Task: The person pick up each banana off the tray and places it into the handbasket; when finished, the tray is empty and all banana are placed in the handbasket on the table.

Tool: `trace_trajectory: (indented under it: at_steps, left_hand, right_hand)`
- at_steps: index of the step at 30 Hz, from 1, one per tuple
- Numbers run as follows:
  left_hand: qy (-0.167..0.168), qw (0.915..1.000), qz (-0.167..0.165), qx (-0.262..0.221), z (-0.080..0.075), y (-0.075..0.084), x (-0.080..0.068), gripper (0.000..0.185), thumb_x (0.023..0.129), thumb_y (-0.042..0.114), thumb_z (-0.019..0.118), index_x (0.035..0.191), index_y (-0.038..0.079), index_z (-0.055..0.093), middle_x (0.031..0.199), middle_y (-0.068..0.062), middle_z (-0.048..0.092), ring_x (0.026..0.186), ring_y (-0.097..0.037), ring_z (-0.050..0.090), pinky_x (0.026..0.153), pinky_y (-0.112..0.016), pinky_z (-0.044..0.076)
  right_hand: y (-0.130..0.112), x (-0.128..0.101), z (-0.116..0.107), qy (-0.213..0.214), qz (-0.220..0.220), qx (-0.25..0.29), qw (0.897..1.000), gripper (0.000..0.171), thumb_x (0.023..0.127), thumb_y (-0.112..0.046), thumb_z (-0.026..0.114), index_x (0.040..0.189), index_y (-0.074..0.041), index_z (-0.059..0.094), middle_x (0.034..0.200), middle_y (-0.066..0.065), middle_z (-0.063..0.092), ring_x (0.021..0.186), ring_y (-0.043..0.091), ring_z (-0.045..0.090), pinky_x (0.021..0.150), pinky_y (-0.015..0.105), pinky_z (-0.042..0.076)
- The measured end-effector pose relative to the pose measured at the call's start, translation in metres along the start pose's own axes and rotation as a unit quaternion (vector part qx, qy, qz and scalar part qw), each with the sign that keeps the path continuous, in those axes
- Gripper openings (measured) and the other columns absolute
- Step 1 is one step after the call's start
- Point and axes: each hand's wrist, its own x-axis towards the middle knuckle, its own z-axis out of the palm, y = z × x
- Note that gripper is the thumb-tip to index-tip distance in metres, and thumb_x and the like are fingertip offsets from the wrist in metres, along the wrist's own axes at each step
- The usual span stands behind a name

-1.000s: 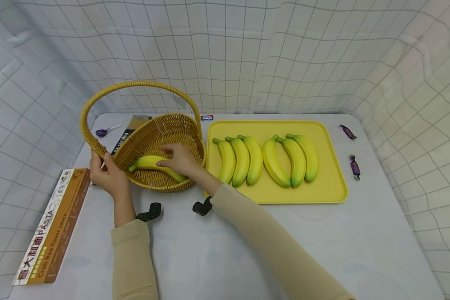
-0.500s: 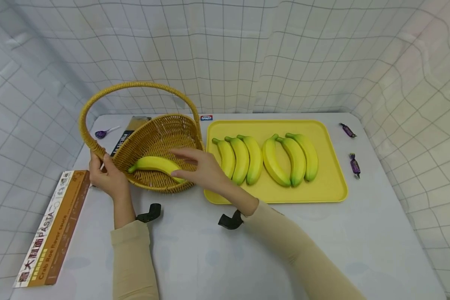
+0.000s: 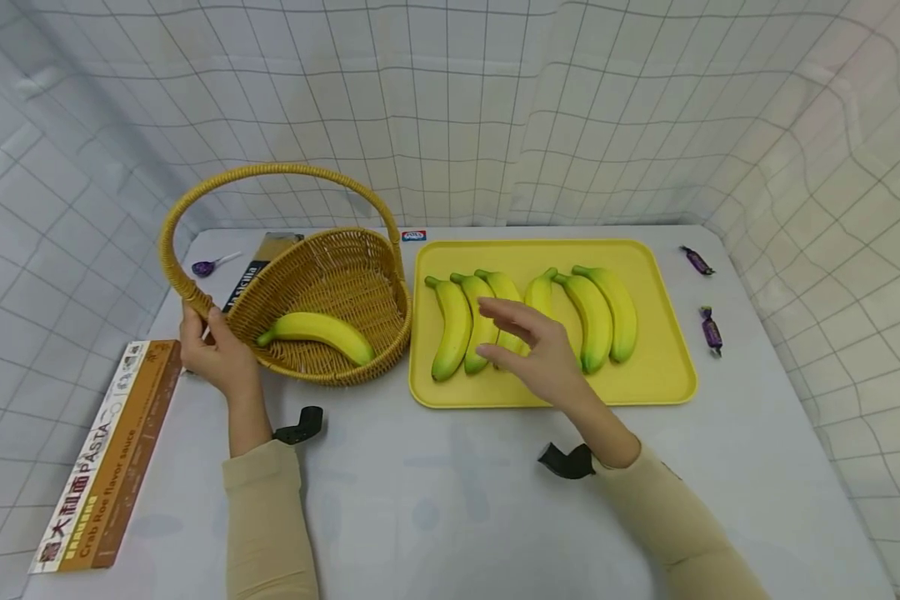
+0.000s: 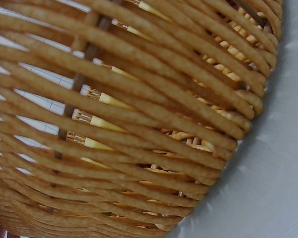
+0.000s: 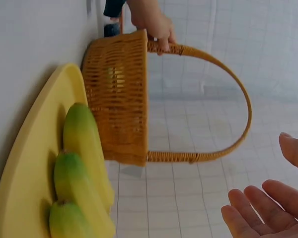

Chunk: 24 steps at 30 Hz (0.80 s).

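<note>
My left hand grips the wicker basket at its left side, where the tall handle meets the rim. One banana lies inside the basket, near its front. The left wrist view shows only the woven wall close up. My right hand hovers over the yellow tray, fingers apart and holding nothing. Beneath it several bananas lie side by side in two groups, stems to the back. The right hand partly hides the middle ones. Its spread fingers also show in the right wrist view.
A long pasta box lies at the left edge, and a dark package sits partly behind the basket. A purple lollipop is at the back left. Two purple wrapped candies lie right of the tray. The basket stands close beside the tray.
My right hand has left the basket, where it was at the banana, and moved right to above the tray. The left hand, basket and bananas have stayed in place.
</note>
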Motion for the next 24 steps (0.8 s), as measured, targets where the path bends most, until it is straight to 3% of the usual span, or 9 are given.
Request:
trace_trajectory:
  at_steps: [3, 11, 14, 18, 21, 24]
  left_hand:
    - [0.0, 1.0, -0.003, -0.001, 0.0, -0.002, 0.001, 0.028, 0.097, 0.004, 0.052, 0.118, 0.004, 0.069, 0.096, 0.014, 0.06, 0.092, -0.001, 0.053, 0.082, -0.019, 0.044]
    - [0.0, 1.0, -0.008, -0.002, -0.001, 0.01, -0.003, 0.028, 0.097, 0.004, 0.052, 0.117, 0.005, 0.07, 0.098, 0.007, 0.063, 0.091, -0.001, 0.052, 0.081, -0.019, 0.043]
    - [-0.003, 0.9998, -0.018, 0.002, -0.002, 0.014, -0.004, 0.028, 0.097, 0.005, 0.052, 0.119, 0.003, 0.069, 0.1, 0.008, 0.063, 0.093, -0.002, 0.053, 0.082, -0.019, 0.043]
    - [-0.006, 0.9996, -0.025, 0.013, -0.002, 0.015, -0.005, 0.029, 0.098, 0.006, 0.052, 0.123, 0.003, 0.067, 0.103, 0.006, 0.063, 0.094, -0.002, 0.052, 0.084, -0.02, 0.044]
    - [-0.008, 0.9997, -0.017, 0.015, -0.002, 0.014, -0.004, 0.03, 0.098, 0.006, 0.051, 0.124, 0.003, 0.066, 0.106, 0.001, 0.064, 0.094, -0.003, 0.052, 0.084, -0.02, 0.044]
    - [-0.009, 0.9998, -0.014, 0.011, -0.002, 0.014, -0.004, 0.03, 0.098, 0.006, 0.051, 0.124, 0.004, 0.066, 0.107, 0.0, 0.065, 0.095, -0.002, 0.052, 0.085, -0.02, 0.044]
  right_hand:
    - [0.007, -0.011, -0.022, 0.04, -0.002, -0.011, 0.999, 0.053, 0.082, 0.006, 0.072, 0.133, 0.001, 0.058, 0.133, 0.015, 0.06, 0.122, 0.014, 0.058, 0.101, 0.031, 0.046]
    - [0.03, -0.03, -0.077, 0.166, 0.001, -0.054, 0.985, 0.049, 0.082, 0.01, 0.069, 0.13, 0.002, 0.059, 0.124, -0.014, 0.063, 0.116, 0.007, 0.06, 0.097, 0.02, 0.046]
    - [0.039, -0.035, -0.096, 0.216, 0.017, -0.076, 0.973, 0.049, 0.083, 0.008, 0.07, 0.13, 0.002, 0.06, 0.124, -0.013, 0.064, 0.116, 0.006, 0.06, 0.097, 0.019, 0.046]
    - [0.052, -0.04, -0.119, 0.272, 0.07, -0.109, 0.954, 0.05, 0.084, 0.004, 0.071, 0.132, 0.0, 0.059, 0.131, 0.0, 0.063, 0.119, 0.006, 0.057, 0.1, 0.023, 0.046]
    - [0.063, -0.042, -0.132, 0.291, 0.12, -0.122, 0.941, 0.054, 0.085, -0.002, 0.072, 0.137, -0.006, 0.057, 0.14, 0.008, 0.057, 0.126, 0.012, 0.053, 0.105, 0.03, 0.044]
    - [0.076, -0.044, -0.14, 0.292, 0.173, -0.115, 0.933, 0.058, 0.087, -0.008, 0.072, 0.142, -0.012, 0.052, 0.148, 0.009, 0.049, 0.134, 0.017, 0.048, 0.109, 0.036, 0.04]
